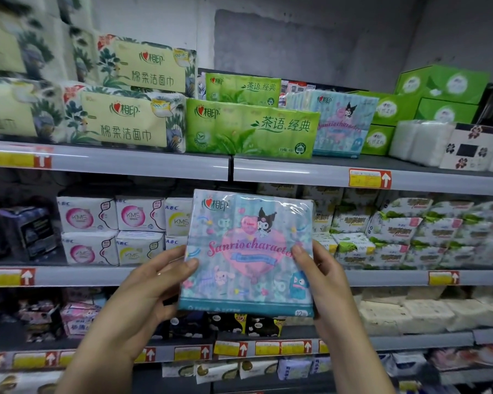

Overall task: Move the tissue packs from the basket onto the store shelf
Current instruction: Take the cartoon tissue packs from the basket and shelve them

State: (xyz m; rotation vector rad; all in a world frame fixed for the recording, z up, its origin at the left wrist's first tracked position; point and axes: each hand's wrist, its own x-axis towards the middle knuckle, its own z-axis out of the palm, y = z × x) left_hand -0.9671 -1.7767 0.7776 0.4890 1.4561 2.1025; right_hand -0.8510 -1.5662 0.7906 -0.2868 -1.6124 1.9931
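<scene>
Mid-transfer, the left hand [143, 291] and right hand [326, 282] grip the pale-blue, cartoon-printed, plastic-wrapped tissue pack [248, 251] with curled fingers [187, 265], upright before the shelves; next it probably needs lifting beside the matching blue pack [343, 123] on the grey top shelf [296, 172].

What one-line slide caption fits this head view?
Left hand and right hand hold a Sanrio tissue pack below its matching pack on the upper shelf.
</scene>
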